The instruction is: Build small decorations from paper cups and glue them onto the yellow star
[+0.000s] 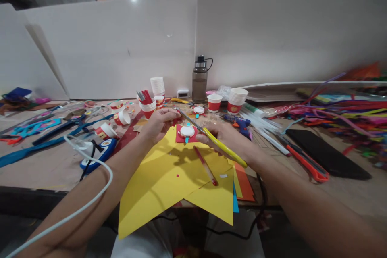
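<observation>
My right hand [222,139] is closed around a pair of yellow-handled scissors [216,139], whose blades point forward and left. At the blade tips, my left hand [161,124] is closed in a pinch; a hint of red shows by its fingertips, too small to name. Below and between the hands is a red paper square [179,137] with a round white piece [187,131] and small blue tabs on it. It lies at the top of large yellow paper sheets [151,181]. A red-tipped pencil-like stick [205,165] rests on the yellow paper.
Paper cups [237,100] and a water bottle [200,82] stand at the back. On the right lie a red cutter knife [314,169], a black phone-like slab [328,153] and colourful strips [341,117]. A blue power strip [105,151] with a white cable sits left.
</observation>
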Demonstrator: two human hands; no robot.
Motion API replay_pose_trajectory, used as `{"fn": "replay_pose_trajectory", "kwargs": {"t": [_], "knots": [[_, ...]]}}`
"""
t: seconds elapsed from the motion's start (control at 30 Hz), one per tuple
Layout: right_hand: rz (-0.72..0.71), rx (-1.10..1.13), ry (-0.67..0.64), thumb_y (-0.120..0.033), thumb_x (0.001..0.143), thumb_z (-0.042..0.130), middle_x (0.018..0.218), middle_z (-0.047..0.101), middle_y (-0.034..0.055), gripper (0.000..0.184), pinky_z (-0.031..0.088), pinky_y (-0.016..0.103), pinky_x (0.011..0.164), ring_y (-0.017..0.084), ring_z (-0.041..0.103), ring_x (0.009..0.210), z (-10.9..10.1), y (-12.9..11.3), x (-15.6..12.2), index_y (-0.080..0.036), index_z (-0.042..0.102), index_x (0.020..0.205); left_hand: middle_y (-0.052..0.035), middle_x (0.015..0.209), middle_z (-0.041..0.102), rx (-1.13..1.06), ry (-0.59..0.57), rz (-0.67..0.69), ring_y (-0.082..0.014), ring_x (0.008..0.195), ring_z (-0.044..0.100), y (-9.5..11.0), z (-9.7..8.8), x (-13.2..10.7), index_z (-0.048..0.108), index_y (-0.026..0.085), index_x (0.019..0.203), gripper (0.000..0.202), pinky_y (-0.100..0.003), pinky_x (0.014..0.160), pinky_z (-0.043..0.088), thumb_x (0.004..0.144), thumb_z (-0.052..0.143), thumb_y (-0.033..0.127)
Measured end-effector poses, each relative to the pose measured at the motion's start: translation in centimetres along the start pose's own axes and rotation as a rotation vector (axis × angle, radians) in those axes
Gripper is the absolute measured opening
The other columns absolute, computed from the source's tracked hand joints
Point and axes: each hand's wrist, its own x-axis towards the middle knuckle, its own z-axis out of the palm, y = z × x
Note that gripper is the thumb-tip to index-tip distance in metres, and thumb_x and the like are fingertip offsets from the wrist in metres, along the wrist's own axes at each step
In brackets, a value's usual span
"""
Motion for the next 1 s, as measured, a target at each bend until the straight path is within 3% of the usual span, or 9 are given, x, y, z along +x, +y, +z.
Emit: {"fn": "replay_pose_trajectory", "kwargs": {"t": [0.27, 1.0], "knots": [[0.165, 0.171, -0.054, -0.054, 0.077, 0.063, 0.049, 0.050, -0.0035, 0.036, 0.030, 0.020, 0.033, 0.008, 0.045, 0.037, 0.34, 0.34, -0.23, -0.019, 0.059, 0.070, -0.0050, 0.068, 0.068, -0.018, 0.012, -0.015, -0.0147, 0.071, 0.065, 0.45, 0.23, -0.11, 0.061, 0.012, 0.058, 0.015, -0.027, 0.072, 0.050, 0.061, 0.074, 0.018], [0.178, 0.159, -0.069, -0.054, 0.076, 0.065, 0.051, 0.050, -0.0040, 0.036, 0.034, 0.019, 0.032, 0.008, 0.047, 0.037, 0.48, 0.28, -0.25, -0.019, 0.059, 0.070, -0.0016, 0.060, 0.061, -0.036, 0.010, -0.023, -0.0131, 0.063, 0.062, 0.60, 0.29, -0.19, 0.054, 0.013, 0.052, 0.018, -0.027, 0.067, 0.049, 0.058, 0.071, 0.014]]}}
